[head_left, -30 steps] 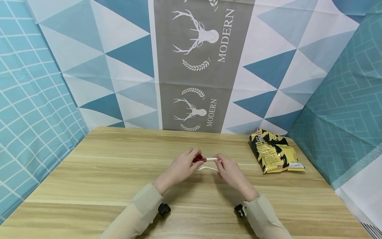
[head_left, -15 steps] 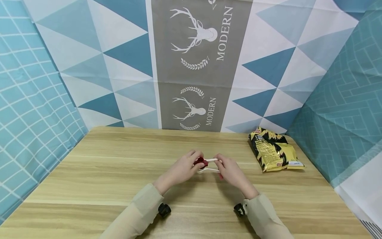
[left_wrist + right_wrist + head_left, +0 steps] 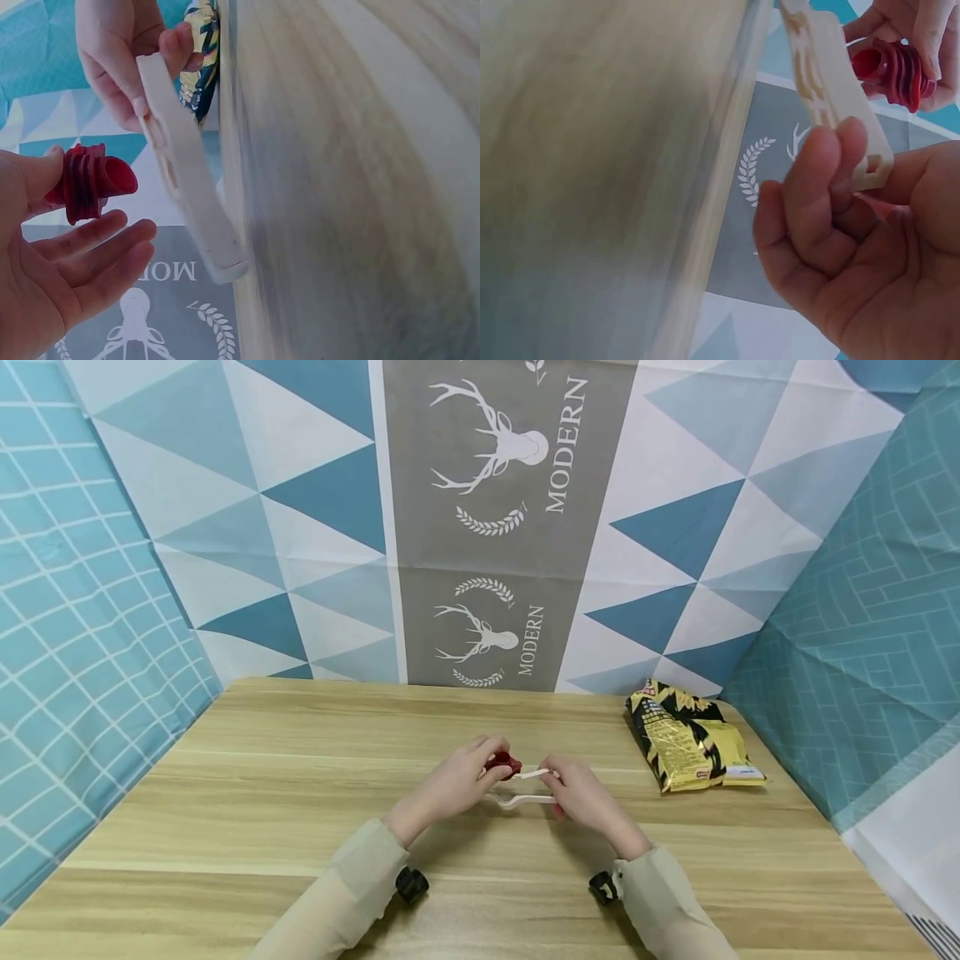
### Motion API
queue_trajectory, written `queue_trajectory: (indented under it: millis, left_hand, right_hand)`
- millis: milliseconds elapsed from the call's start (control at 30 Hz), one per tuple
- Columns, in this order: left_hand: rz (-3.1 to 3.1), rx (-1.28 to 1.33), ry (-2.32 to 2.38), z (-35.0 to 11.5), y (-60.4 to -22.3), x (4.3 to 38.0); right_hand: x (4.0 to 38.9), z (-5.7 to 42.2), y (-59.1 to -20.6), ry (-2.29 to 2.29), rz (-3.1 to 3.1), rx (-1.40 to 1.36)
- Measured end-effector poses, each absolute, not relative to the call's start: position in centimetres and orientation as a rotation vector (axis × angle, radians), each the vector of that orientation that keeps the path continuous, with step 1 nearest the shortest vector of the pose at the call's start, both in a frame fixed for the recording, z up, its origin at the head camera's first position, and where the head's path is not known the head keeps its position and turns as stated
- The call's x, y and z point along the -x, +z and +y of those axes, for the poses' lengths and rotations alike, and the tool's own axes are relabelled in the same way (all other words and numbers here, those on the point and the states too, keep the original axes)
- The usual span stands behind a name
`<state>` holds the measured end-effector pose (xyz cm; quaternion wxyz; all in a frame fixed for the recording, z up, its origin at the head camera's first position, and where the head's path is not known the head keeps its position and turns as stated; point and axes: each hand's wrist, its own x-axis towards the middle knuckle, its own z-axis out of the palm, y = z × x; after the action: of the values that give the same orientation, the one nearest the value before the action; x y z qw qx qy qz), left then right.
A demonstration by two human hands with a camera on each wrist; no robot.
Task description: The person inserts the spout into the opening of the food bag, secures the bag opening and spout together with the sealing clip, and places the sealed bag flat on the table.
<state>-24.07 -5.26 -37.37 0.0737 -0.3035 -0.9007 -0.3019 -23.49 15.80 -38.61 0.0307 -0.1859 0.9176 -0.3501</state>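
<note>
In the head view, my left hand pinches a red ribbed plastic spout between thumb and fingers. Its slanted hollow mouth faces the white part, as the left wrist view shows, and the other fingers spread loosely below. My right hand grips one end of a white plastic clip, with two slim arms visible from above. In the right wrist view, the clip stands tilted, slots along its edge, and the thumb is mostly hidden behind its end. A narrow gap separates clip and spout in the left wrist view.
A yellow-and-black snack bag lies at the back right of the wooden table. Patterned cloth walls close off the back and both sides. Black wrist bands show under both cuffs.
The white clip has shifted toward me in the right hand, and its two arms stand lower in view, off the red spout's middle. The left hand holds the spout nearly still.
</note>
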Motion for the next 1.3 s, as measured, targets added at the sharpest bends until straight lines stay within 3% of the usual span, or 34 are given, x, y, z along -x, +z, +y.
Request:
queue_trajectory:
  millis: [300,767,1300]
  left_hand:
    - [-2.714,0.934,-0.883,-5.29,-37.40,24.13]
    - [-2.681,0.910,-0.897,-5.28,-37.26,24.20]
    - [-2.722,0.900,-0.963,-5.23,-37.21,24.20]
  right_hand:
    - [23.29,15.85,-38.73,-0.950,2.839,0.550]
    - [23.58,15.90,-39.06,-0.698,2.968,0.740]
    - [23.57,15.84,-39.07,-0.699,2.913,0.630]
